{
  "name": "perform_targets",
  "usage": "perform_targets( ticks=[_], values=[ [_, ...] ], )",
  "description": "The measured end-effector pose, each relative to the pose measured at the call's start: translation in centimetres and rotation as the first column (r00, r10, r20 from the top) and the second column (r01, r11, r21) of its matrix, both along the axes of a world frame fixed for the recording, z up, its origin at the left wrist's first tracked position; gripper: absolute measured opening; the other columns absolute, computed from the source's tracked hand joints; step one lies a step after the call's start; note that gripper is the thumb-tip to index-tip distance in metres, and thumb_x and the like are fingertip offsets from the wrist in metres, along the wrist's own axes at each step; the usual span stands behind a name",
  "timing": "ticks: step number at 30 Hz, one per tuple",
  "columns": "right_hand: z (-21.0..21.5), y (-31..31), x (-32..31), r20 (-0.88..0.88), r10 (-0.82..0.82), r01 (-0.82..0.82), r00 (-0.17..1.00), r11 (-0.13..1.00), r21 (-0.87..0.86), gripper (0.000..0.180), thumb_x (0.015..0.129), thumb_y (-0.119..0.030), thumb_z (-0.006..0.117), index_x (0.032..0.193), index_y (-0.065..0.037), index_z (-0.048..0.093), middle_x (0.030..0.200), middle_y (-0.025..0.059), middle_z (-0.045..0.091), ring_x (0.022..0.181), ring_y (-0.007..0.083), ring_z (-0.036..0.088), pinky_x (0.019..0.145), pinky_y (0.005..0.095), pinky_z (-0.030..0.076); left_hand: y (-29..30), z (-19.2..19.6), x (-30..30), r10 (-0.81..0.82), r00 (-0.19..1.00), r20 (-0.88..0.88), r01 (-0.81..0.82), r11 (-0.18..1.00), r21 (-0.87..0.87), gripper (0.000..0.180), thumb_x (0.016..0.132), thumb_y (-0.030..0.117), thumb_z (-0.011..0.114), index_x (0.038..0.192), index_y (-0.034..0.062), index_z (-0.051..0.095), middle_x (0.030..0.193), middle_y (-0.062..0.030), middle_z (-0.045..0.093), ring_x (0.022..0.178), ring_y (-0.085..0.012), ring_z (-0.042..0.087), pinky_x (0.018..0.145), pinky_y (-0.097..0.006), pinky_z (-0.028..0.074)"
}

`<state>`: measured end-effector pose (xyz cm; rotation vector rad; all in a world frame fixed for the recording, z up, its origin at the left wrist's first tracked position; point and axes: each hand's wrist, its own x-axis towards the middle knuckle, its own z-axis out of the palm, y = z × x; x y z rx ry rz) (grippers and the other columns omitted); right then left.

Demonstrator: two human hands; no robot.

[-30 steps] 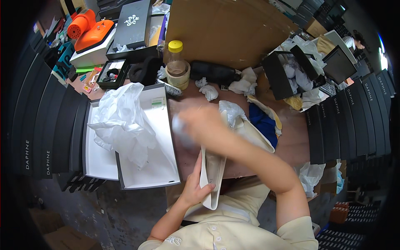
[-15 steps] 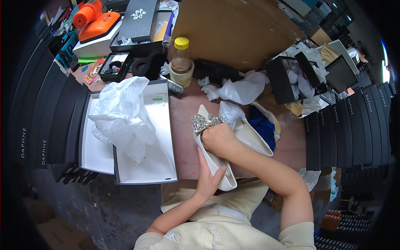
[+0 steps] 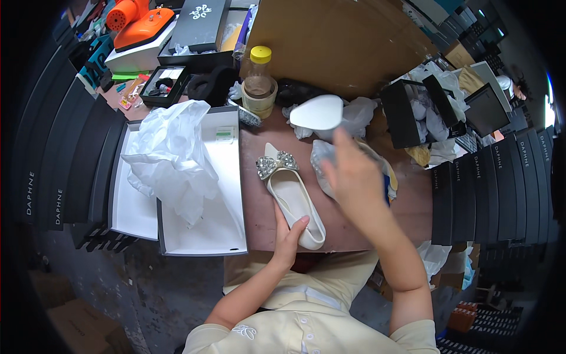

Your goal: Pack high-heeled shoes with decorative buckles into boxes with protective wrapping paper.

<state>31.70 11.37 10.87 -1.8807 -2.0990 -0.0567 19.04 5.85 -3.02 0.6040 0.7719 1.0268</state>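
From the head camera I see my left hand (image 3: 289,242) resting at the near edge of the brown table (image 3: 354,224), fingers wrapped around the heel end of a cream flat shoe (image 3: 293,197), thumb up against its side. That shoe lies flat on the table, its jewelled bow (image 3: 276,164) at the toe pointing away from me. My right hand (image 3: 354,177) is raised above the table and a little blurred; I cannot tell how its fingers are set, though a second cream shoe (image 3: 317,112) shows just beyond them, sole towards the camera, so it looks held up by that hand. Under the raised hand lies crumpled white tissue (image 3: 321,156). To my left an open white shoebox (image 3: 203,227) sits just beside the first shoe, with white wrapping paper (image 3: 171,156) heaped across it and its lid (image 3: 132,206). Farther back stand a yellow-capped bottle (image 3: 258,76) and an orange tool (image 3: 138,26)
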Motion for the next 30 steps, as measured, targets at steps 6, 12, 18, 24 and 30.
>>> perform_targets(
  ticks=[6,12,18,24,30],
  values=[
    [-9.8,0.8,-3.3,-0.241,0.277,-0.361,0.93,0.814,-0.455,0.063,0.084,-0.037,0.055,0.119,0.015,0.044,0.116,0.0317,0.049,0.114,0.0403,0.046,0.1,0.0425,0.034,-1.0,-0.6,0.0,-0.04,0.999,-0.008,0.04,0.998,-0.04,0.066,0.081,0.018,0.057,0.135,0.0012,0.022,0.124,-0.0102,0.038,0.113,-0.0193,0.043,0.097,-0.03,0.034],
    [-9.9,4.4,-4.8,-0.151,0.112,-0.186,0.982,0.708,-0.682,0.07,0.083,-0.052,0.049,0.112,0.012,0.052,0.116,0.0287,0.051,0.11,0.0371,0.049,0.097,0.0402,0.037,-1.4,-0.5,0.8,0.069,0.998,-0.008,-0.07,0.995,-0.065,0.074,0.078,0.017,0.057,0.138,0.0003,0.018,0.121,-0.0113,0.041,0.106,-0.0185,0.044,0.094,-0.028,0.034],
    [-11.0,4.0,-4.5,-0.243,0.084,-0.218,0.966,0.769,-0.6,0.068,0.084,-0.054,0.048,0.098,0.011,0.057,0.101,0.0281,0.056,0.097,0.0379,0.054,0.09,0.0415,0.04,-2.5,-1.1,1.4,0.108,0.994,0.028,-0.105,0.989,-0.102,0.072,0.076,0.02,0.053,0.137,-0.0015,0.02,0.125,-0.0133,0.039,0.114,-0.0222,0.04,0.1,-0.031,0.029],
    [-12.3,3.7,-5.3,-0.273,0.091,-0.214,0.958,0.859,-0.465,0.068,0.083,-0.054,0.049,0.099,0.011,0.056,0.098,0.0271,0.057,0.094,0.0374,0.055,0.087,0.0422,0.041,-3.3,-0.9,1.1,0.131,0.991,0.026,-0.124,0.974,-0.189,0.07,0.075,0.026,0.052,0.132,-0.0037,0.026,0.126,-0.0146,0.039,0.117,-0.0235,0.039,0.102,-0.033,0.027],
    [-12.0,4.4,-4.4,-0.237,0.164,-0.277,0.957,0.755,-0.594,0.07,0.08,-0.052,0.05,0.107,0.013,0.053,0.106,0.0301,0.055,0.103,0.0391,0.053,0.093,0.0411,0.039,-2.8,-0.6,1.7,0.072,0.997,0.019,-0.07,0.992,-0.103,0.078,0.075,0.025,0.054,0.137,-0.0036,0.016,0.128,-0.0163,0.035,0.118,-0.0249,0.037,0.102,-0.034,0.027]
  ],
)
